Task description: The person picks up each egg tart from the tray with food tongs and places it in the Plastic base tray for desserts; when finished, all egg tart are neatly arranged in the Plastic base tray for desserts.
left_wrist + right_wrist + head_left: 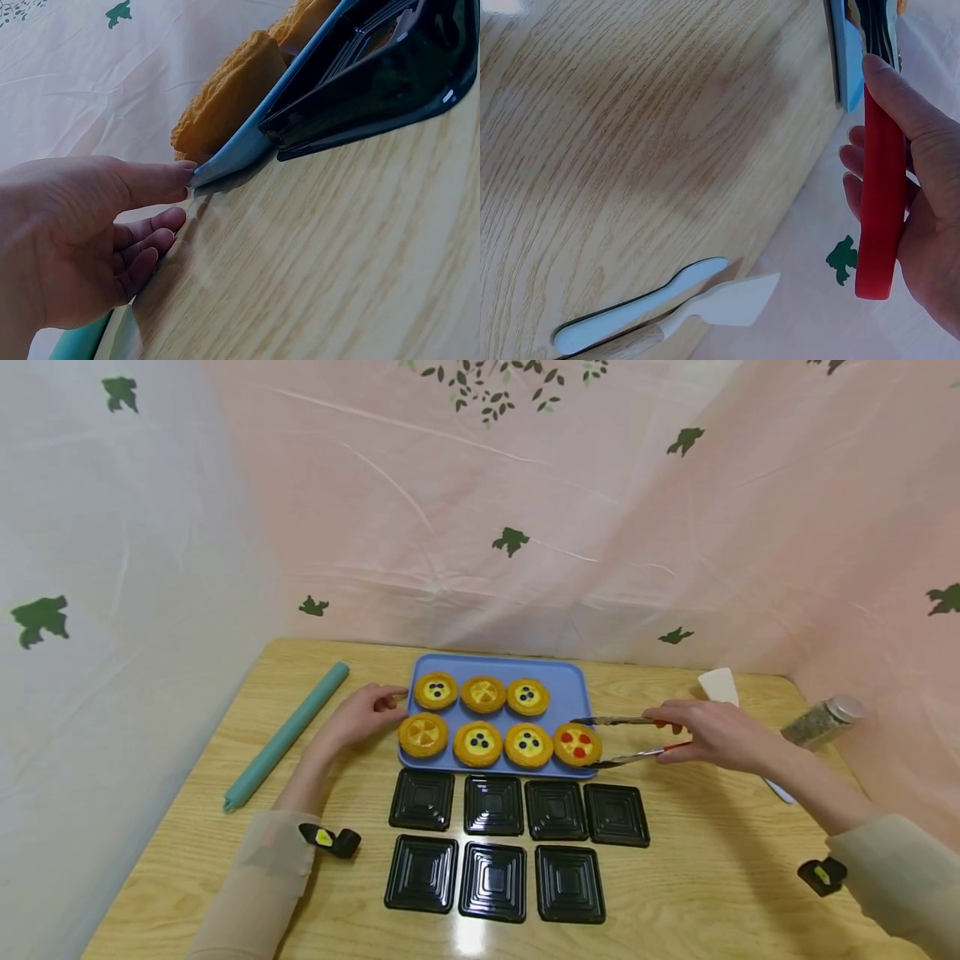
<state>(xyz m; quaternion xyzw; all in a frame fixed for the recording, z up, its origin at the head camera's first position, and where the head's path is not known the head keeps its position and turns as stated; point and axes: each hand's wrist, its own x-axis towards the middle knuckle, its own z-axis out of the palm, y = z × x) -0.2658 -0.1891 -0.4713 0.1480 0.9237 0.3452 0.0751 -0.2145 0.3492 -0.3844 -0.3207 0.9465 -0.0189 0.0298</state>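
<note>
A blue tray (567,681) bears two rows of egg tarts. Some are topped with blueberries (477,743), two with pale wedges (423,735), and one with red pieces (577,745) sits at the front right corner. My right hand (708,735) holds red-handled metal tongs (618,721); their arms stand apart on either side of the red-topped tart. The right wrist view shows the thumb along the red handle (883,195). My left hand (365,714) touches the tray's left edge with its thumb, the other fingers loosely bent, as the left wrist view shows.
Several black square plastic trays (491,806) lie in two rows before the blue tray. A teal rolling pin (288,735) lies at the left. At the right are a white spatula (720,685), a light-blue spreader (641,304) and a glass jar (821,722). Cloth curtains surround the table.
</note>
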